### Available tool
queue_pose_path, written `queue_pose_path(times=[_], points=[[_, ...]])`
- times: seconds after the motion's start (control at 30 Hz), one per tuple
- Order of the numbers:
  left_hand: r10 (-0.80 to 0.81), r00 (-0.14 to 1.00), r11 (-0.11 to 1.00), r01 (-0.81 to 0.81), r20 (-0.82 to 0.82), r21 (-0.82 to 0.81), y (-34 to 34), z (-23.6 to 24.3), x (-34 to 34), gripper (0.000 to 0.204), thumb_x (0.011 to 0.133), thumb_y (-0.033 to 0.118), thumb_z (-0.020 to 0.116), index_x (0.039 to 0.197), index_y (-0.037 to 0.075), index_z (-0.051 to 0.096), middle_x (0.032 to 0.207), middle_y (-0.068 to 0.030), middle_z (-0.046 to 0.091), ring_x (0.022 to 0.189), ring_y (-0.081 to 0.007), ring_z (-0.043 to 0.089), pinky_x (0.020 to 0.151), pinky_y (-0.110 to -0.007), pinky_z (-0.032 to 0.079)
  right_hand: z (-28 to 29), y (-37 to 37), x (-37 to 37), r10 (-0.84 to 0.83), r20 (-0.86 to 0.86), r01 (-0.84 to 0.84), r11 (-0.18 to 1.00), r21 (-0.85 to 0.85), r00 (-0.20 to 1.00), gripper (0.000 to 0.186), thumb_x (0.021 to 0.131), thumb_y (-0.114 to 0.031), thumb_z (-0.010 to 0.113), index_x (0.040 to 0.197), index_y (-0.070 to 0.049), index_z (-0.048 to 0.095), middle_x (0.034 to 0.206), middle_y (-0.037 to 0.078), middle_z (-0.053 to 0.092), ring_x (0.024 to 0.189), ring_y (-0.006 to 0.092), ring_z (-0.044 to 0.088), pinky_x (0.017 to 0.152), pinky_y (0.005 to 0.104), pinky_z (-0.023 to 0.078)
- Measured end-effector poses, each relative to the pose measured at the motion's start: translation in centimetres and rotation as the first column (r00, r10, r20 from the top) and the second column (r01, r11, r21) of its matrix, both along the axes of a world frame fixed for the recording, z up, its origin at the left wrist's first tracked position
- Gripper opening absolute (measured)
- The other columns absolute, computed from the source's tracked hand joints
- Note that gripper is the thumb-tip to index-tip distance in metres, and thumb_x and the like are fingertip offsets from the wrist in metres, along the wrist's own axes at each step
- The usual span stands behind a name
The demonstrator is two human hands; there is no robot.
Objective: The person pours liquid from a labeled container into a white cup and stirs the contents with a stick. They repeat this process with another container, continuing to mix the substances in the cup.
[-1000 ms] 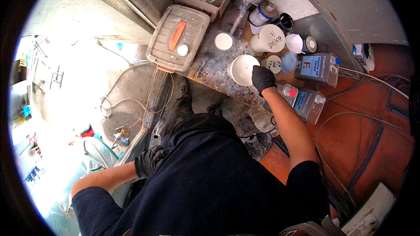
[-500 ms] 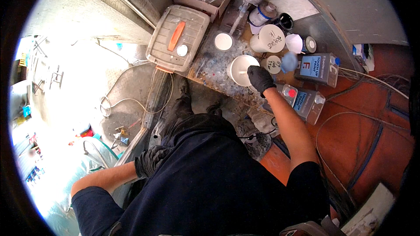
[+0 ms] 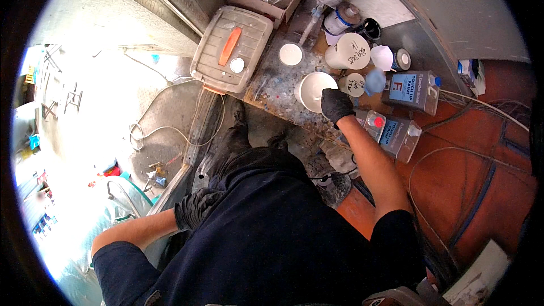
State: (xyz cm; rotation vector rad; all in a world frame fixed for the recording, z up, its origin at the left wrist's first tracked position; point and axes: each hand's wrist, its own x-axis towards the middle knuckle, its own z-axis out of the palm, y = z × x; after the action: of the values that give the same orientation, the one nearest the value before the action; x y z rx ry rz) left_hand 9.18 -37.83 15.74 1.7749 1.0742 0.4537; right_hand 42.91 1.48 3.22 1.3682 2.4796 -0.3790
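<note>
My right hand (image 3: 338, 105), in a black glove, is closed over the right rim area of a white tub (image 3: 305, 101). It grips a thin white stick (image 3: 332, 99) whose tip reaches into the tub; most of the stick is hidden by the glove. The tub stands upright on a paint-spattered table (image 3: 272, 93) and its inside looks white. My left hand (image 3: 199, 208), also black-gloved, rests against my hip with its fingers lying along the dark cloth, partly hidden, and nothing visible in it.
A lidded box (image 3: 249, 39) with an orange handle stands left on the table. Behind the tub are a white-filled cup (image 3: 290, 54) and a lidded white bucket (image 3: 340, 54). Metal cans (image 3: 411, 93) stand at right. A hose (image 3: 170, 130) loops on the floor at left.
My right hand has shifted slightly down at the tub's right side, and the white stick in it has moved. My left hand stays at my hip.
</note>
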Motion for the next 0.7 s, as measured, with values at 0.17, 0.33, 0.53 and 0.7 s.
queue_pose_path(times=[0.17,0.33,0.53,0.7], points=[[0.0,1.0,1.0,0.0,-0.009,0.004,-1.3,-0.9,-0.2,0.044,0.096,0.029,0.042,0.13,0.002,0.046,0.117,-0.0183,0.054,0.102,-0.0338,0.054,0.09,-0.044,0.043,0.0,1.3,0.5,-0.057,0.011,0.056,0.997,0.056,0.998,0.023,0.087,-0.025,0.052,0.088,-0.006,0.065,0.081,0.022,0.066,0.077,0.0401,0.065,0.069,0.0511,0.052],[0.046,0.999,0.999,-0.046,-0.008,0.007,-0.5,0.0,-0.2,0.044,0.097,0.03,0.041,0.131,0.002,0.046,0.117,-0.018,0.054,0.104,-0.0338,0.053,0.091,-0.045,0.043,-1.2,1.7,0.2,-0.017,-0.147,0.014,1.0,-0.022,0.989,0.025,0.089,-0.027,0.051,0.087,-0.007,0.065,0.082,0.02,0.066,0.078,0.0396,0.065,0.07,0.0518,0.051],[0.014,1.0,0.999,-0.013,-0.024,0.038,-1.6,-1.0,-0.4,0.044,0.098,0.031,0.037,0.131,0.004,0.047,0.118,-0.0181,0.054,0.104,-0.0341,0.053,0.092,-0.045,0.042,0.5,2.0,0.5,0.012,0.059,-0.011,1.0,-0.01,0.998,0.02,0.081,-0.022,0.056,0.088,-0.008,0.069,0.088,0.018,0.068,0.083,0.0373,0.067,0.071,0.0483,0.053],[0.037,0.998,0.998,-0.034,0.043,-0.061,0.0,-0.2,-0.2,0.052,0.083,0.031,0.062,0.122,-0.002,0.053,0.113,-0.0225,0.059,0.099,-0.0382,0.057,0.089,-0.047,0.045,-1.2,2.5,0.4,0.007,-0.068,-0.007,1.0,-0.002,0.998,0.018,0.082,-0.02,0.054,0.086,-0.008,0.066,0.083,0.019,0.067,0.078,0.0377,0.066,0.068,0.0497,0.053]])
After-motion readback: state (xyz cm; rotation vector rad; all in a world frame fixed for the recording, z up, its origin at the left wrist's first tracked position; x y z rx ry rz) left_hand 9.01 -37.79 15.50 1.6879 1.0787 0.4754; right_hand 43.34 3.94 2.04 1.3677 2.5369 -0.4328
